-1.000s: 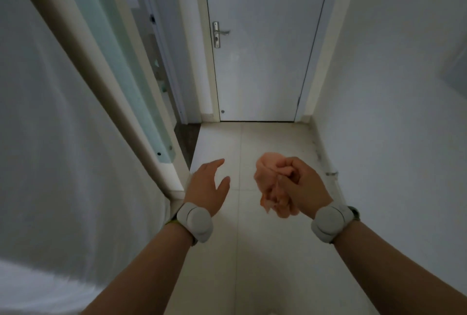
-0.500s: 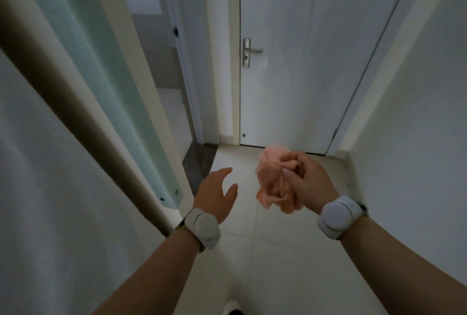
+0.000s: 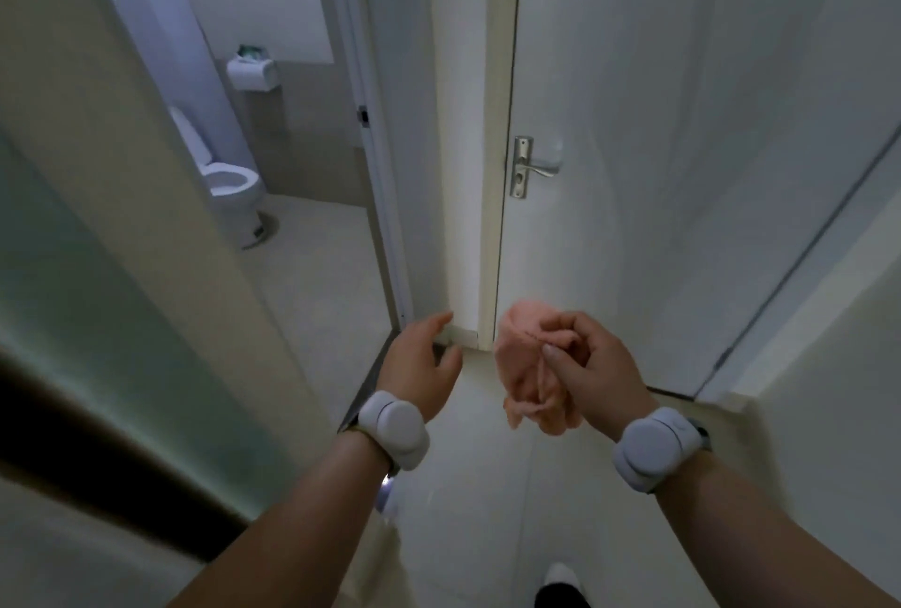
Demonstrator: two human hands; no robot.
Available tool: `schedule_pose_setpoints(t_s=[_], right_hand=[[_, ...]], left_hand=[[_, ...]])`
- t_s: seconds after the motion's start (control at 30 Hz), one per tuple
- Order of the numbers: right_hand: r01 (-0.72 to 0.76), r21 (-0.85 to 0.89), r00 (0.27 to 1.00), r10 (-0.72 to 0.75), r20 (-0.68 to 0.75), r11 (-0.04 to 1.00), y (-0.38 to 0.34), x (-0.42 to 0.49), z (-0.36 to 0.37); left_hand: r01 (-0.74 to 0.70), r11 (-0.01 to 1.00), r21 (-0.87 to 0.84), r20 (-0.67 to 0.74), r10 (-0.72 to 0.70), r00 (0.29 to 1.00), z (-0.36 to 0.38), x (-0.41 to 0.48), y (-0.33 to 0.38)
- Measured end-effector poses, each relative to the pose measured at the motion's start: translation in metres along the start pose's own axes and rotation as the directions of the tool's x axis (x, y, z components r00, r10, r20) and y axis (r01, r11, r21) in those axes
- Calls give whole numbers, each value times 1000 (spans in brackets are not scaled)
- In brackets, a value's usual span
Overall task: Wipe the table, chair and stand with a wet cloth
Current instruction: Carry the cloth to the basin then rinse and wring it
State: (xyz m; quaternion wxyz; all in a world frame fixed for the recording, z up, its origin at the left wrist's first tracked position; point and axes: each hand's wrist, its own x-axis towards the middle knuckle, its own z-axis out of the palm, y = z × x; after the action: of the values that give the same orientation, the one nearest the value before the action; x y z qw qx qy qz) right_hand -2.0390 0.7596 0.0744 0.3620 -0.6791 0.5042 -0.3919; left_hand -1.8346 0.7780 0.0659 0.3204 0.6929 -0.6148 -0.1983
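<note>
**A:** From the head camera, what sort of room is it?

**B:** A narrow hallway with a pale tiled floor [image 3: 468,485]. A white door [image 3: 634,217] stands shut from twelve to two o'clock, with its metal handle [image 3: 534,167] just right of centre. A white wall [image 3: 829,436] fills four o'clock.

**A:** And on the left?

**B:** A frosted glass panel [image 3: 73,314] in a pale frame crosses nine o'clock. Beyond it, at eleven o'clock, an open doorway shows a bathroom. A white toilet [image 3: 229,183] with its lid up is at ten o'clock, and a white paper dispenser [image 3: 252,73] is on the wall above it with something green on top.

**A:** Any writing?

**B:** The green thing is too small and blurred to read.

**A:** Where is the cloth?

**B:** The pink cloth [image 3: 524,378] is bunched in the air at five o'clock, over the floor. The right hand [image 3: 595,371] grips it, fingers and thumb curled round the folds, and loose ends hang below the fist.

**A:** And the left hand?

**B:** The left hand [image 3: 419,363] is at about seven o'clock, beside the cloth but apart from it. It holds nothing, the fingers relaxed and slightly bent. Both wrists wear grey bands [image 3: 395,427]. A white shoe tip [image 3: 560,576] shows at six o'clock.
</note>
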Motion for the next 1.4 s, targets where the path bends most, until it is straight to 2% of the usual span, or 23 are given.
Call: schedule_pose_setpoints(t_s=[0.2,0.27,0.37,0.47,0.6,0.73,0.8,0.87,1.0,1.07,1.17,1.27,1.33,1.4], right_hand=[[103,8,985,-104,139,995,0,131,-8],[174,20,960,-174,218,985,-1,196,-6],[220,21,942,-218,254,975,-10,244,3],[256,59,913,-261,315,965,-21,310,32],[271,191,869,-325,374,944,-44,377,83],[258,284,808,-368,461,923,-70,453,148],[196,359,799,-361,482,912,-78,473,169],[163,423,804,-368,467,892,-81,488,182],[115,462,762,-377,527,879,-85,542,233],[104,459,764,-366,531,882,-87,561,254],[89,447,788,-338,515,890,-93,589,297],[48,439,760,-318,567,897,-105,620,354],[76,410,730,-330,598,909,-111,642,386],[189,324,700,-359,617,927,-115,667,413]], left_hand=[[82,997,-3,-134,-82,988,-13,104,15],[125,992,-22,-213,-126,969,-16,150,18],[152,988,-35,-274,-156,949,-24,175,20],[216,976,-31,-337,-213,917,-37,214,2],[260,958,-119,-416,-286,864,-60,263,-32],[230,929,-291,-396,-336,855,-88,335,-73],[177,904,-389,-365,-328,871,-95,358,-80],[165,903,-397,-353,-316,881,-98,376,-82],[231,919,-319,-465,-364,807,-121,429,-124],[269,910,-316,-515,-402,757,-133,443,-143],[307,881,-361,-563,-468,681,-156,461,-174],[345,846,-406,-591,-531,607,-187,485,-214],[382,824,-419,-601,-567,563,-208,499,-238],[417,805,-423,-624,-592,511,-225,512,-259]])
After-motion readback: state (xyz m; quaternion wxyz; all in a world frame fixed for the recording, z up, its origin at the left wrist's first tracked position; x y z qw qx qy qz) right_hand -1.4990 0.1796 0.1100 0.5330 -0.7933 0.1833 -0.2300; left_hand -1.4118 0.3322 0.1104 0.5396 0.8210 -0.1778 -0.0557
